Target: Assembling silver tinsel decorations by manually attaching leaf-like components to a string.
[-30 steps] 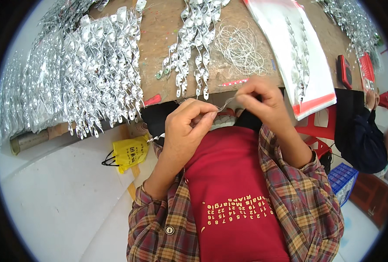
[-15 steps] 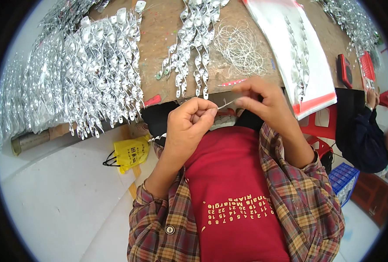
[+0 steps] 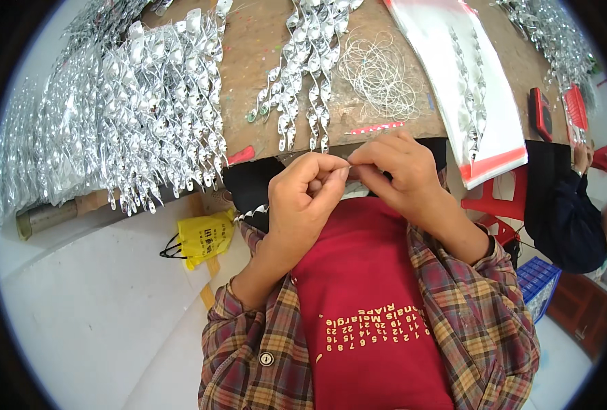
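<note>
Close together, just off the table's near edge, my two hands meet at their fingertips. My left hand [image 3: 308,195] is closed in a pinch on a thin pale string, which shows only as a trace between the fingers. My right hand [image 3: 406,174] pinches at the same spot, its thumb and forefinger against the left fingertips. Most of the string is hidden by the fingers. Beyond my hands lie a loose tangle of pale string [image 3: 378,75] and several twisted silver spiral strips [image 3: 314,65] on the brown table [image 3: 252,75].
Many silver spirals [image 3: 160,109] hang over the table's edge at left. Clear bags with red borders [image 3: 495,102] lie at right, past them a red box-shaped device [image 3: 540,113]. A yellow bag [image 3: 204,239] hangs below left. Another person's dark sleeve [image 3: 573,225] shows at far right.
My right hand has come in to the left fingertips, closing the gap where a short stretch of string showed. My left hand has shifted only slightly.
</note>
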A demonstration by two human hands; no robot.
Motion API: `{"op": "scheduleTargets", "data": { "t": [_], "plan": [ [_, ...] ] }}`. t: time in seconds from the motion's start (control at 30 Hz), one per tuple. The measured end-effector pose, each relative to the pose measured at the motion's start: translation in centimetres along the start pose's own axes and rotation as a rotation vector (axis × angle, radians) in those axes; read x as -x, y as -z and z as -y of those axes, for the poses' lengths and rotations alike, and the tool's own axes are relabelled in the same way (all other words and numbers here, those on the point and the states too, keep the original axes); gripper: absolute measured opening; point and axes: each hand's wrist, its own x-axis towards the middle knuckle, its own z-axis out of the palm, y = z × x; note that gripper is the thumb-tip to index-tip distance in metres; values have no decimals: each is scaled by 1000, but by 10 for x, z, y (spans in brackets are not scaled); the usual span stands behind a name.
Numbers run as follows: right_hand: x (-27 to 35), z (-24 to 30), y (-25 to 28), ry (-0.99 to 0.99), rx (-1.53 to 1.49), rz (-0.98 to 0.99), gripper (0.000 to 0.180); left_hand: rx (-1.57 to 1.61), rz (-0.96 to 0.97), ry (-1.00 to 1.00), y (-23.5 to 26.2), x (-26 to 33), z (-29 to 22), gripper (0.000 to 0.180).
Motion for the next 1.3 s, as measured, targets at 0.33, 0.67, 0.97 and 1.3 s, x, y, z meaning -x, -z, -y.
{"op": "scheduleTargets", "data": {
  "t": [0.33, 0.67, 0.97, 1.3],
  "plan": [
    [1, 0, -6, -593, -1128, 14, 3, 304, 83, 103, -2, 2, 0, 13],
    [1, 0, -9, -665, -1337, 82, 6, 425, -8, 144, -6, 3, 2, 16],
    [6, -1, -9, -696, -1281, 67, 6, 427, -6, 138, -9, 4, 7, 14],
    [9, -3, -7, -715, -1107, 100, 9, 418, 104, 289, -4, 0, 7, 15]
  ]
}}
